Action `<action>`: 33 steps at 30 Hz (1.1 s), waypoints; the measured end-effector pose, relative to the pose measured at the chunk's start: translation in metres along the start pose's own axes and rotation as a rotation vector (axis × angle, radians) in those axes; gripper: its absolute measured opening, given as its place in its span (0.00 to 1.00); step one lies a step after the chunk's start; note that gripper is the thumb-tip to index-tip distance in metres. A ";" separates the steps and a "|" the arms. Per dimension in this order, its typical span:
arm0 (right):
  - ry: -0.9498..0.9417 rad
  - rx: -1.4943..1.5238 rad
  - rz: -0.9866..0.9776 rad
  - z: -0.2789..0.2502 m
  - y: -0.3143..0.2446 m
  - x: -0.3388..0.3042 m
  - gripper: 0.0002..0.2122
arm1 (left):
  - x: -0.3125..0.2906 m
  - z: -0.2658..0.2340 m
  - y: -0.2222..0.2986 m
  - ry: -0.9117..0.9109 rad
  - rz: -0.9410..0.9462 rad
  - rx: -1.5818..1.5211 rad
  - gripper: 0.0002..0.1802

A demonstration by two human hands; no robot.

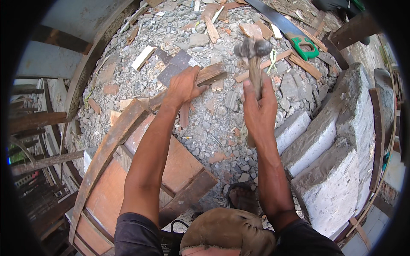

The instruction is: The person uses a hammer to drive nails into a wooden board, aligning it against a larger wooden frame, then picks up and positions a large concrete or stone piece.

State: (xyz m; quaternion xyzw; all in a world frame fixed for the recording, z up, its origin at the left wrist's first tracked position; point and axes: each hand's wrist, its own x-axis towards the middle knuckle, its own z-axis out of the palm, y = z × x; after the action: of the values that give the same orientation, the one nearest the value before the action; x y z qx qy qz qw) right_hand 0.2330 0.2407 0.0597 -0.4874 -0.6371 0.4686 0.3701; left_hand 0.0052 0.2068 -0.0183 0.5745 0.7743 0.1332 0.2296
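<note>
My left hand (184, 87) is closed round a short, dark wooden block (211, 73), whose far end points up and to the right. In my right hand (259, 106) is a hammer (255, 70), held by its wooden handle with the blurred metal head raised at the far end. The hammer head is a little to the right of the block's end, apart from it. Below my left forearm lies a wooden panel with a brown frame (181, 160), and part of it is hidden by that arm.
A handsaw with a green handle (305, 46) lies at the far right. Large concrete chunks (329, 179) are piled to the right. Rubble and wood scraps (143, 57) cover the ground. Wooden beams (38, 121) stand at the left, and my foot (243, 197) is near the bottom.
</note>
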 end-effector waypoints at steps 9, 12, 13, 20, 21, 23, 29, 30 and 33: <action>-0.159 -0.429 0.029 0.003 0.046 0.023 0.20 | -0.002 0.000 0.000 0.027 0.026 0.046 0.26; -0.058 -0.295 -0.032 0.000 0.057 0.030 0.18 | 0.005 -0.002 0.000 0.087 0.057 0.064 0.26; -0.048 -0.198 0.007 0.003 0.027 0.022 0.18 | -0.003 0.006 -0.004 0.023 0.028 0.042 0.27; -0.064 -0.082 -0.279 0.028 -0.007 -0.008 0.18 | -0.006 -0.002 -0.012 0.124 0.043 -0.073 0.25; -0.157 -0.332 -0.134 0.021 0.008 -0.006 0.18 | -0.007 0.002 -0.012 0.119 0.042 -0.083 0.25; -0.174 -0.531 0.062 0.022 0.014 -0.005 0.19 | 0.000 0.005 -0.008 0.070 0.047 -0.030 0.25; -0.095 -0.069 -0.130 0.028 -0.056 0.008 0.18 | -0.003 0.001 -0.021 0.082 0.049 0.007 0.25; -0.081 0.004 -0.246 0.030 -0.061 0.005 0.18 | -0.005 0.001 -0.021 0.080 0.047 0.000 0.25; -0.099 -0.270 -0.231 0.026 0.002 0.006 0.19 | -0.005 -0.004 -0.015 0.060 0.012 -0.005 0.25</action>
State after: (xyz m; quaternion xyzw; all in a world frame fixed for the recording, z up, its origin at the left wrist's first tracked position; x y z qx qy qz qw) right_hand 0.2082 0.2410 0.0505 -0.4325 -0.7634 0.3567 0.3207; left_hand -0.0082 0.1978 -0.0204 0.5742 0.7771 0.1536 0.2069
